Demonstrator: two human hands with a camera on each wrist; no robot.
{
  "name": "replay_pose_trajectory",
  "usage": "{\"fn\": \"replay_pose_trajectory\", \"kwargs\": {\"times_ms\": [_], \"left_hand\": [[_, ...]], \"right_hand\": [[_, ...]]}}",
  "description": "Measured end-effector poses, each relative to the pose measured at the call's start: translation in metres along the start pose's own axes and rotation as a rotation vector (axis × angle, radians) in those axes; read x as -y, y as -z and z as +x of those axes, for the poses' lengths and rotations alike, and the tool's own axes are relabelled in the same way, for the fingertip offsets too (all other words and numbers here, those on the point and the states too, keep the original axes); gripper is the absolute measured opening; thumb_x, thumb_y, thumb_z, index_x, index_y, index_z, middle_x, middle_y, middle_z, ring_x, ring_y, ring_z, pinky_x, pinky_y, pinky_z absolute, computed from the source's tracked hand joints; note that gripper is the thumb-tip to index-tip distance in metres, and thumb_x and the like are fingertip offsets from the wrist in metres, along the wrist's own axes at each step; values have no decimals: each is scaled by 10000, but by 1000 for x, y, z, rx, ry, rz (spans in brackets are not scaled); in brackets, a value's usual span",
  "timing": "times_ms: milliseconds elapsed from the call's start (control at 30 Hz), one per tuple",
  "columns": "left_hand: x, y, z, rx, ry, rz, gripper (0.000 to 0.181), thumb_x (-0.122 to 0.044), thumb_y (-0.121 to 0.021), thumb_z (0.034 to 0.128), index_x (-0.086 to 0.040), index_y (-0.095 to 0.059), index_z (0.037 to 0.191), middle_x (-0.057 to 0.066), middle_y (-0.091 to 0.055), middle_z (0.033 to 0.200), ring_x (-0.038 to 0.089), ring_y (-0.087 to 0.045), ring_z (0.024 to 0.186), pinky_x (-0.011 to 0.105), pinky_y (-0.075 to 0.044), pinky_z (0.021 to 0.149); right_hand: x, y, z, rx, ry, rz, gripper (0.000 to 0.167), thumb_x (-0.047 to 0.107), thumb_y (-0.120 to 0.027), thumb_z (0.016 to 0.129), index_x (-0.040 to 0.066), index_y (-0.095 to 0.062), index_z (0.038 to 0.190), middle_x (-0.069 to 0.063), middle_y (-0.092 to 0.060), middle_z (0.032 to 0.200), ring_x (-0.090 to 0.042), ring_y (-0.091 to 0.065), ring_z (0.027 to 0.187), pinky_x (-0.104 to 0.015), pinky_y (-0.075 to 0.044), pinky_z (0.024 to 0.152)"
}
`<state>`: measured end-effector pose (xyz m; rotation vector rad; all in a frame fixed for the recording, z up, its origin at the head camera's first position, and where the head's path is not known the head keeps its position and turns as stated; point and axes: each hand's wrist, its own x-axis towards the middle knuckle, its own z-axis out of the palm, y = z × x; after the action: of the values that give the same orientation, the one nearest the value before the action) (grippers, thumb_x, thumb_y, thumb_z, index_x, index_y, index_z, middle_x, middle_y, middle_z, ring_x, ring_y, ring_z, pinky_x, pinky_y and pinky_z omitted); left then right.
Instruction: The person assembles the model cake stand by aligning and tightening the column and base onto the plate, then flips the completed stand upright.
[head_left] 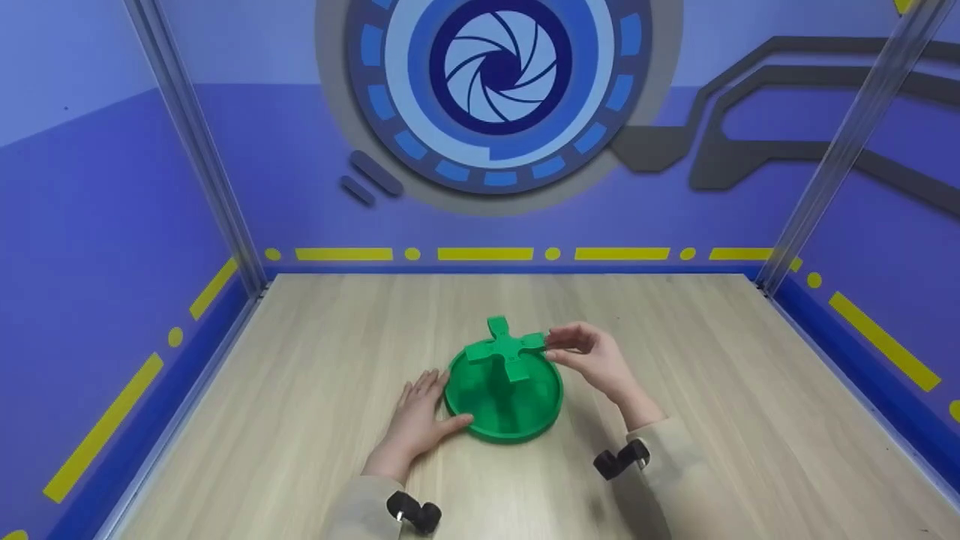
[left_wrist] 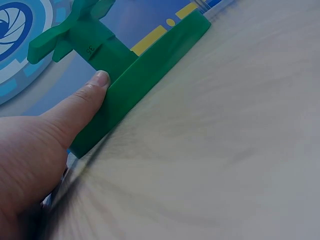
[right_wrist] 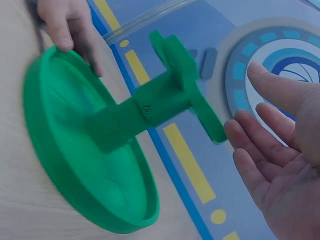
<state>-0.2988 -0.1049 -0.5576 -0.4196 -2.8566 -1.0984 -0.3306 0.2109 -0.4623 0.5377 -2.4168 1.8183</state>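
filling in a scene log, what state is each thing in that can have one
green dish, resting flat on the table, open side up
green post, upright in the dish
four-armed green top, on the post, arms spread outward
left hand, open at the dish's side, thumb over its rim
right hand, open, beside one arm of the top; contact unclear
black wrist devices, worn over the sleeves

On the counter (head_left: 262,420) before me stands a tray (head_left: 510,437), a post (right_wrist: 132,117) at its middle, a cross (head_left: 507,347) atop that. My left hand (head_left: 416,420) touches the tray's left rim; my right hand (head_left: 596,364) is just right of the cross; behind, a wall (head_left: 285,172).
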Motion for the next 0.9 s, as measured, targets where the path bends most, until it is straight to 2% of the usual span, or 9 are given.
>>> {"fn": "replay_pose_trajectory", "kwargs": {"times_ms": [167, 300, 400, 600, 800, 900], "left_hand": [[1, 0, -1, -1, -9, 5, 972, -566, -753, 875, -8, -376, 1577, 258, -348, 1640, 429, -253, 1566, 599, -115, 1312], [2, -1, -1, -2, -11, 12, 978, -573, -749, 874, -6, -374, 1577, 259, -351, 1638, 428, -257, 1565, 597, -119, 1313], [2, -1, -1, -2, -13, 11, 979, -579, -746, 875, -5, -376, 1576, 260, -353, 1636, 427, -257, 1565, 596, -120, 1313], [2, 0, 0, -2, -17, 12, 986, -589, -745, 871, -2, -378, 1574, 264, -353, 1634, 431, -260, 1563, 602, -126, 1310], [2, 0, 1, -6, -16, 20, 989, -588, -751, 867, -7, -379, 1575, 262, -354, 1635, 434, -261, 1562, 607, -129, 1308], [1, 0, 0, -8, -14, 11, 978, -571, -757, 870, -12, -378, 1577, 264, -354, 1635, 435, -260, 1562, 609, -125, 1308]], "right_hand": [[-2, 2, 10, -41, -10, -1, 407, 42, -784, 891, -72, -657, 1260, -269, -689, 1254, -294, -699, 1141, -163, -583, 909], [-8, 2, 16, -41, -14, 0, 424, 43, -773, 903, -65, -644, 1292, -288, -661, 1299, -389, -652, 1223, -152, -569, 934], [-13, 1, 20, -16, -15, -12, 461, 69, -772, 911, -55, -627, 1331, -262, -654, 1337, -395, -632, 1265, -184, -572, 972], [-22, -1, 24, 71, -42, -47, 530, 143, -769, 927, 2, -597, 1408, -207, -630, 1420, -366, -609, 1323, -353, -567, 1068], [-26, -5, 25, 123, -65, -49, 527, 175, -732, 963, 63, -575, 1453, -152, -625, 1451, -327, -601, 1347, -401, -538, 1112], [-27, -6, 24, 135, -60, -37, 509, 156, -713, 975, 47, -575, 1452, -158, -623, 1452, -330, -598, 1355, -422, -516, 1137]]}}
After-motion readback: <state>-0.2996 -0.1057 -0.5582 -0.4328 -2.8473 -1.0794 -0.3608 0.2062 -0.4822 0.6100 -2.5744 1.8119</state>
